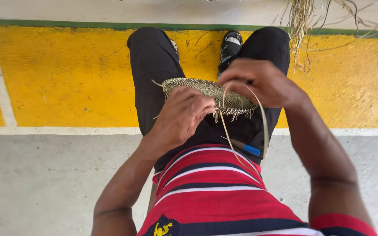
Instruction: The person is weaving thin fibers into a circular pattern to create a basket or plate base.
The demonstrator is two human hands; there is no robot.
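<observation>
Weaving: a flat round woven disc point(206, 91) was held over the lap, tilted, with its frayed edge toward the body.
Left hand point(182, 116): was clenched on the near edge of the disc, fingers curled under and thumb on top.
Right hand point(259, 81): was pinched on a pale fibre strand point(263, 118) at the disc's right rim; whether the disc itself was also gripped could not be told.
Strand: was looped from the right hand down toward the lap and back up to the frayed edge between both hands.
Key relation: the disc's long axis was laid left to right across the thighs; the working edge was just beside the left fingertips, and the right hand was directly above that edge.
Lap: a blue-tipped tool point(246, 147) was seen lying on dark trousers point(152, 65), untouched.
Surroundings: loose dry fibres point(300, 22) were seen on the yellow painted floor point(66, 74) beyond the right knee, well apart from both hands.
</observation>
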